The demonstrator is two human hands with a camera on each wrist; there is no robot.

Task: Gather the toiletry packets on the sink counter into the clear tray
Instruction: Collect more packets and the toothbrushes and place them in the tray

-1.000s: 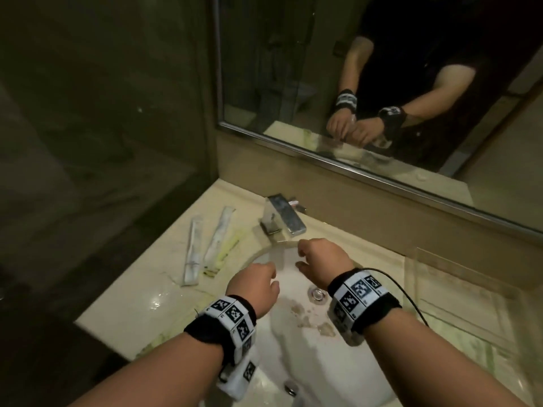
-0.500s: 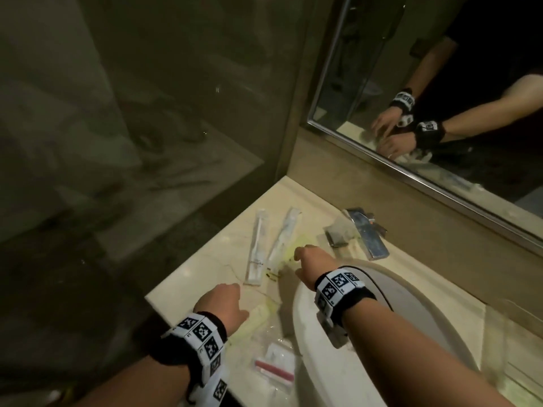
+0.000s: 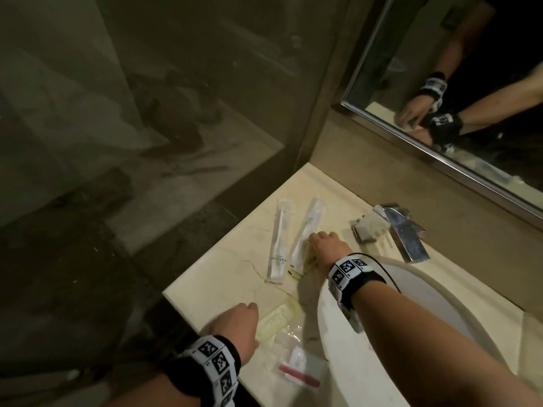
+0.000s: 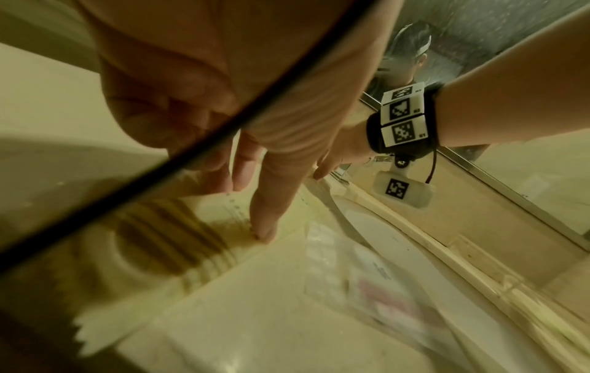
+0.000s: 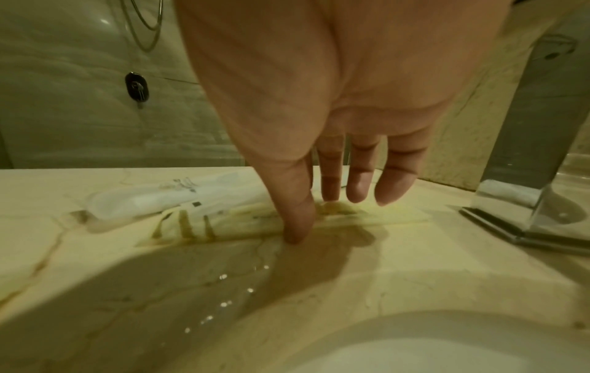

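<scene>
Both hands now reaching farther: right hand open, touching yellowish packet; left hand open, fingertip pressing comb packet.

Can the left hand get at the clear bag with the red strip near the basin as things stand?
Probably yes: the left hand rests on the yellowish packet right beside the clear bag, with nothing lying over it.
</scene>
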